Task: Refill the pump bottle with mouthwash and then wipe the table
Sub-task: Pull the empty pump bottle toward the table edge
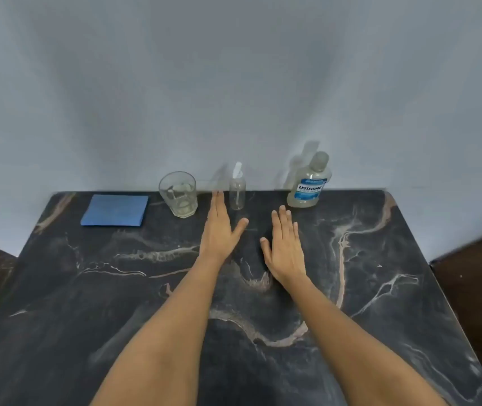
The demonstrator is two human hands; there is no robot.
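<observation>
Here, left hand (pixel 219 230) and right hand (pixel 285 247) lie flat, empty — one pump bottle (pixel 237 190), one mouthwash bottle (pixel 310 183), one cloth (pixel 115 210).

Your forearms are bare, no sleeves showing; your left hand (pixel 218 230) and right hand (pixel 286 244) wear no gloves, rings or watch
</observation>
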